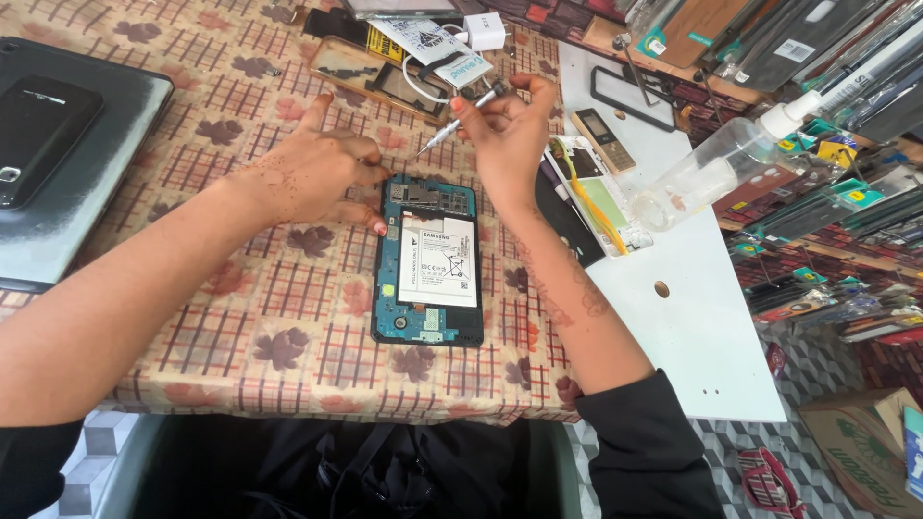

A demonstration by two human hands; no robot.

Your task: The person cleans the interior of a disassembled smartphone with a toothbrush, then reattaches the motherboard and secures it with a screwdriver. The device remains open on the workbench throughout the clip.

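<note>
An opened tablet (430,261) with its back cover off lies on the checked tablecloth (288,308), showing a white battery (438,261) and a blue circuit frame. My left hand (317,173) rests on the cloth at the tablet's upper left corner, fingers touching its edge. My right hand (508,135) is above the tablet's top right, gripping a thin screwdriver (457,123) whose tip points down-left toward the tablet's top edge.
A dark laptop (87,173) with a black phone (38,139) on it sits at the left. A white board (692,317) at the right holds a spray bottle (721,163), a small keypad phone (604,140) and phone parts. A charger (484,31) and packets lie behind.
</note>
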